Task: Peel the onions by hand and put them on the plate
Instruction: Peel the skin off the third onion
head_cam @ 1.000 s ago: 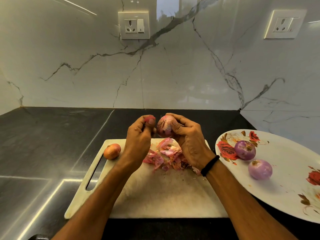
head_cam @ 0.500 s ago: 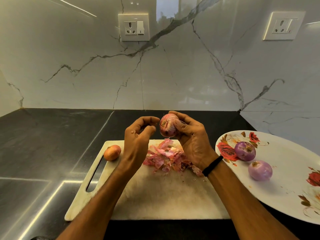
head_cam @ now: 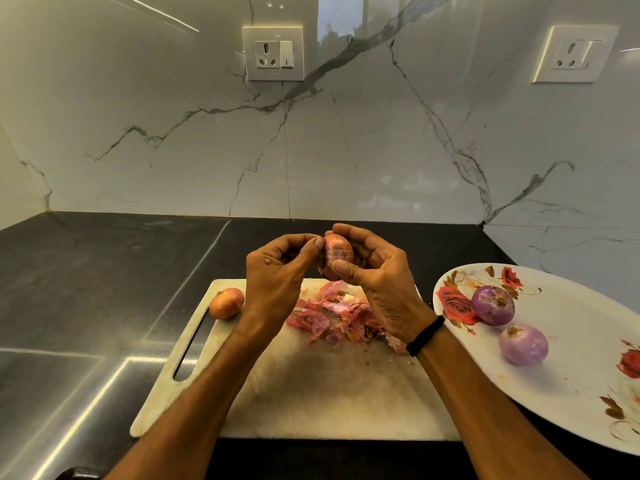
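Black countertop (head_cam: 86,289) against marble wall (head_cam: 173,133). Flowered plate (head_cam: 571,341), right, cut off by the frame edge, carries two peeled onions (head_cam: 492,305) (head_cam: 523,344), apart. Its left rim lies just beside the cutting board (head_cam: 329,403), whose near half shows bare surface. Skin pile (head_cam: 332,317) at the board's far middle; unpeeled onion (head_cam: 227,303) at its far-left corner. Right hand (head_cam: 384,271) cups the held onion (head_cam: 336,252) above the pile, fingers curled round it; left hand (head_cam: 277,275), curled, pinches its upper left side.
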Action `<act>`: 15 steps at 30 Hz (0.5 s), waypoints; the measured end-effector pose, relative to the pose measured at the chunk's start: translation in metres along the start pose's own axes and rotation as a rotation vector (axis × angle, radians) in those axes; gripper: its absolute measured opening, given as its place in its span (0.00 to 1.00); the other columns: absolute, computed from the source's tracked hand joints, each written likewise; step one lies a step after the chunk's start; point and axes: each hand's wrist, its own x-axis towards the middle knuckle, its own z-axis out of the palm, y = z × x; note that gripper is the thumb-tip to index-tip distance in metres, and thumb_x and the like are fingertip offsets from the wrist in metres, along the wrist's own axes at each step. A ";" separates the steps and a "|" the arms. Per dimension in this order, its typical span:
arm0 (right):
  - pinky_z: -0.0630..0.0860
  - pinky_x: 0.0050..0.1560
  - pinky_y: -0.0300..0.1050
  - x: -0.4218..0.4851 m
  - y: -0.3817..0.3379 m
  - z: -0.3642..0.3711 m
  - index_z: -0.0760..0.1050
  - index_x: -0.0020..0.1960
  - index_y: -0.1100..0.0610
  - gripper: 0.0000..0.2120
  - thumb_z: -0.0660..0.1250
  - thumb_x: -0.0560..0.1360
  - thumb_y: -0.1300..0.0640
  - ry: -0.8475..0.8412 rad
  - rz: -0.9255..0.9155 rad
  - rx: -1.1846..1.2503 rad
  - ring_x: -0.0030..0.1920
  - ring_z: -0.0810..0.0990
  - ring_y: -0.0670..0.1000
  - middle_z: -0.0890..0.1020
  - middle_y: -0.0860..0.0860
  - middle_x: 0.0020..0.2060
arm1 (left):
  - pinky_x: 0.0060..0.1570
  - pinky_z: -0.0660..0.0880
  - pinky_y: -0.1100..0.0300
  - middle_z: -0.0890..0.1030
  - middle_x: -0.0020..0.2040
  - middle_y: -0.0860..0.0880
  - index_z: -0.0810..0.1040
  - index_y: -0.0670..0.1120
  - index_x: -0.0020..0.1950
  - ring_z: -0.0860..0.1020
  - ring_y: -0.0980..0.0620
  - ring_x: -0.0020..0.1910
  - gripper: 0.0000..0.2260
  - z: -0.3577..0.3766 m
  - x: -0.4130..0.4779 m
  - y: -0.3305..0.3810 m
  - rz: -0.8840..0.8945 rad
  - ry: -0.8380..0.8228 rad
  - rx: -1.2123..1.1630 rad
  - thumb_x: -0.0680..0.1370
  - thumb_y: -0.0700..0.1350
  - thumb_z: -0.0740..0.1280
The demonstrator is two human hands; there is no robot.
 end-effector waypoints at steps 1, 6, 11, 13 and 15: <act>0.79 0.60 0.47 0.000 0.000 0.001 0.74 0.66 0.56 0.25 0.73 0.70 0.59 0.001 -0.004 -0.011 0.61 0.80 0.53 0.81 0.53 0.61 | 0.50 0.81 0.63 0.84 0.49 0.48 0.81 0.45 0.56 0.84 0.53 0.49 0.12 0.001 0.000 -0.001 0.009 -0.005 0.015 0.75 0.47 0.68; 0.79 0.58 0.46 0.000 0.000 0.004 0.74 0.65 0.54 0.26 0.73 0.68 0.57 0.018 0.001 -0.007 0.60 0.81 0.52 0.81 0.52 0.60 | 0.47 0.80 0.67 0.81 0.47 0.51 0.78 0.45 0.55 0.82 0.53 0.46 0.05 0.004 0.002 -0.007 0.009 -0.057 0.117 0.81 0.43 0.65; 0.80 0.56 0.46 0.002 -0.002 0.005 0.75 0.64 0.55 0.23 0.71 0.69 0.56 0.057 0.015 0.114 0.60 0.81 0.55 0.81 0.54 0.59 | 0.48 0.81 0.63 0.81 0.47 0.47 0.78 0.46 0.54 0.82 0.50 0.47 0.07 0.004 0.001 -0.008 -0.051 -0.039 0.068 0.83 0.45 0.61; 0.80 0.55 0.46 0.004 -0.003 0.003 0.75 0.64 0.56 0.23 0.70 0.69 0.56 0.078 0.032 0.206 0.60 0.81 0.56 0.81 0.55 0.59 | 0.46 0.81 0.61 0.81 0.45 0.46 0.79 0.45 0.53 0.81 0.51 0.45 0.09 0.003 0.001 -0.007 -0.093 -0.027 0.006 0.83 0.46 0.61; 0.80 0.57 0.48 0.005 -0.005 0.001 0.75 0.65 0.59 0.23 0.69 0.70 0.58 0.101 0.054 0.325 0.60 0.81 0.57 0.81 0.57 0.59 | 0.44 0.80 0.63 0.80 0.41 0.47 0.79 0.45 0.50 0.80 0.54 0.40 0.09 0.002 0.001 -0.005 -0.127 0.003 -0.079 0.83 0.46 0.61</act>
